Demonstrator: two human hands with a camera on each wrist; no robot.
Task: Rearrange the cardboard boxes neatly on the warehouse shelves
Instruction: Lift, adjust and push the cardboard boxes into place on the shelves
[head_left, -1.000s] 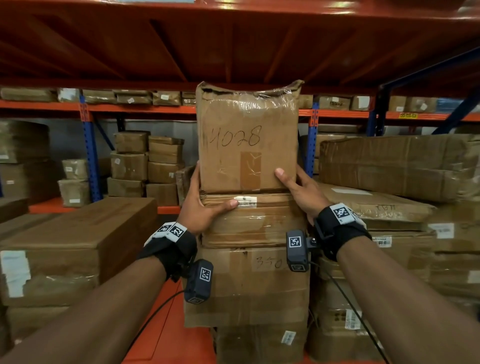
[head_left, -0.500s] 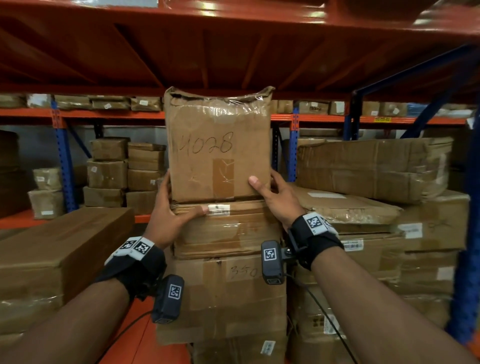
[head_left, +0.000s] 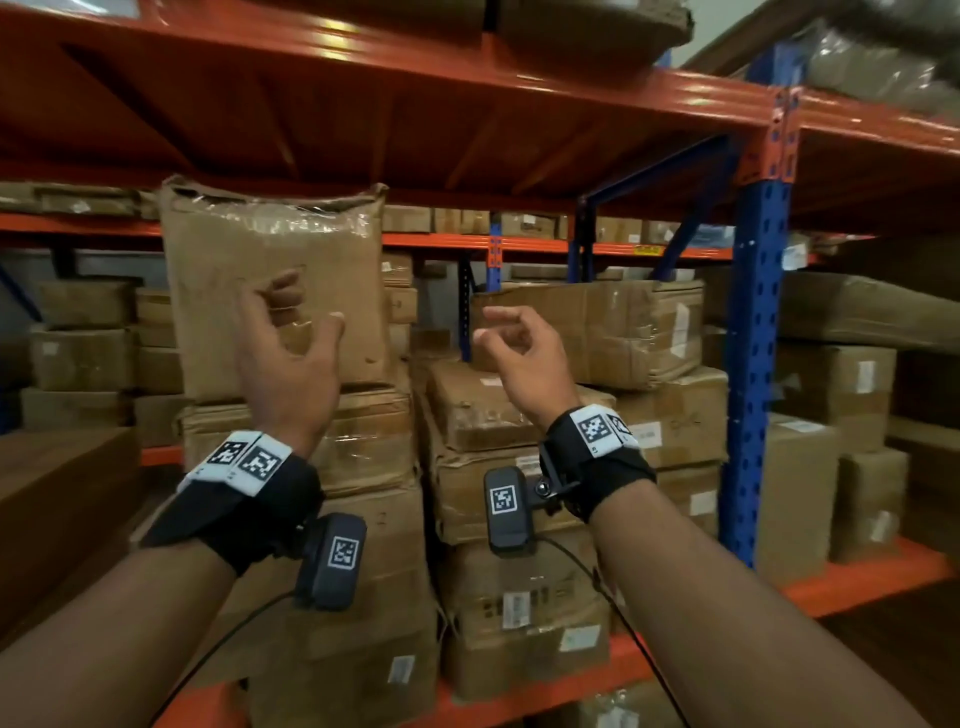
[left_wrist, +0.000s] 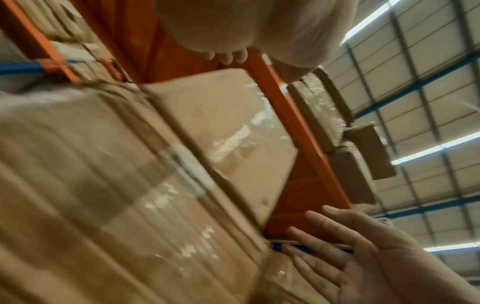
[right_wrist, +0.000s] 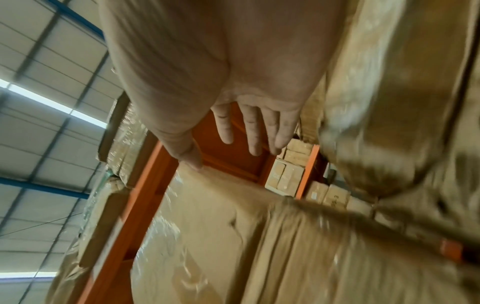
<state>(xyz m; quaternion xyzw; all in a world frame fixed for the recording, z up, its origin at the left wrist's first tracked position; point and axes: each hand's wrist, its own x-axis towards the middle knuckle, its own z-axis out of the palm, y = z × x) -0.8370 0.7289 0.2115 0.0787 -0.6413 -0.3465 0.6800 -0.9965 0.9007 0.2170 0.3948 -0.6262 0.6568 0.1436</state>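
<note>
A tall, plastic-wrapped cardboard box (head_left: 270, 244) stands upright on top of a stack of flatter boxes (head_left: 363, 431) on the orange shelf. My left hand (head_left: 306, 312) hovers in front of its lower face with fingers loosely curled, holding nothing. Right of the box, my right hand (head_left: 506, 332) hangs in the air, also loosely curled and empty. In the left wrist view the box (left_wrist: 228, 127) stands apart from my right hand (left_wrist: 363, 246), which shows an open palm. The right wrist view shows my fingers (right_wrist: 254, 127) spread above the wrapped box (right_wrist: 207, 216).
A second stack of boxes (head_left: 519, 415) stands to the right, with a large box (head_left: 597, 332) on top. A blue upright post (head_left: 753, 338) borders it. An orange beam (head_left: 467, 67) runs low overhead. A long brown box (head_left: 62, 493) lies at the left.
Both hands have let go of the upright box's lower corners and pulled back toward me. The box stays standing on the stack. My view has turned to the right.
</note>
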